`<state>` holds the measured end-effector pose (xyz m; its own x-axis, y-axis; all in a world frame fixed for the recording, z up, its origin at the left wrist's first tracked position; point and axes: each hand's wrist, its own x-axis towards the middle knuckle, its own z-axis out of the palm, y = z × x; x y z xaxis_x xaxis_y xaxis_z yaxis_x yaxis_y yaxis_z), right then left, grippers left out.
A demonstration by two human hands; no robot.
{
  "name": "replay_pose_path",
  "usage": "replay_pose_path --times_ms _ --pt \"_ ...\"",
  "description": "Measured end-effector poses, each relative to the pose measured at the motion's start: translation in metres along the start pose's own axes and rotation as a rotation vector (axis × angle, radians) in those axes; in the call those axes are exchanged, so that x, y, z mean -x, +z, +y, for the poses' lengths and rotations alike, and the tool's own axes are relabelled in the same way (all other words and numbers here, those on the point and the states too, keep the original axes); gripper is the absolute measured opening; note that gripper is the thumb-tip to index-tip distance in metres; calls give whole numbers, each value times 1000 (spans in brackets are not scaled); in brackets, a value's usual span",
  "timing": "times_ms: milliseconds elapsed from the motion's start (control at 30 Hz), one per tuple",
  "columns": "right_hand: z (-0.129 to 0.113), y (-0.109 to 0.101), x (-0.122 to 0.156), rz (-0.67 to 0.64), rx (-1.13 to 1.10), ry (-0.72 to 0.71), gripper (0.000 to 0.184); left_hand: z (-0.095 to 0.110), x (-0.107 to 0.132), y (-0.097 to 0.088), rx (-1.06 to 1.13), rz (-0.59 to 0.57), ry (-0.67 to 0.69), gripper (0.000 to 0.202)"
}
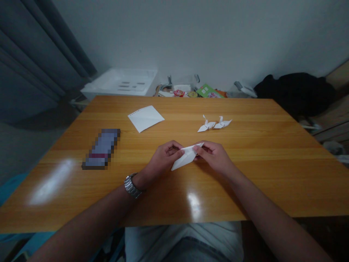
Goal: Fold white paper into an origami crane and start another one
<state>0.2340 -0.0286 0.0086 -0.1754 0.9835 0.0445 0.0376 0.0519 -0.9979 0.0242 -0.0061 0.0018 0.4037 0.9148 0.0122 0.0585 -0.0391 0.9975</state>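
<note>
Between my two hands is a white piece of folded paper (186, 157), a narrow pointed shape held just above the table. My left hand (167, 155) pinches its left side, thumb on top and fingers curled behind. On the other side, my right hand (212, 153) grips the upper right part, its thumb pressed on the paper's face. The fingertips behind the paper are partly hidden. Beyond my right hand stand two white paper cranes (206, 126), side by side and touching or nearly so. A flat white sheet of paper (146, 118) lies beyond my left hand.
A phone (101, 149), blurred out, lies left on the wooden table (259, 145). Behind the table's far edge are a white plastic bin (122, 82), a clear container with packets and a green booklet (208, 91), and a black cloth heap (296, 91). A grey curtain hangs at left.
</note>
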Motion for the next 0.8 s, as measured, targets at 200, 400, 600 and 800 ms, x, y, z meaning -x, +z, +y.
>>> replay_pose_path --times_ms 200,400,600,800 --pt "2 1 0 -33 -20 12 32 -2 0 1 -21 -21 -15 31" --pt "2 1 0 19 -63 53 35 -4 0 0 -36 -10 -74 34" --pt "2 -2 -1 51 -42 82 38 -4 0 0 -17 -40 -66 31" --pt "2 0 -1 65 -83 103 39 -6 0 0 -28 -44 -62 30"
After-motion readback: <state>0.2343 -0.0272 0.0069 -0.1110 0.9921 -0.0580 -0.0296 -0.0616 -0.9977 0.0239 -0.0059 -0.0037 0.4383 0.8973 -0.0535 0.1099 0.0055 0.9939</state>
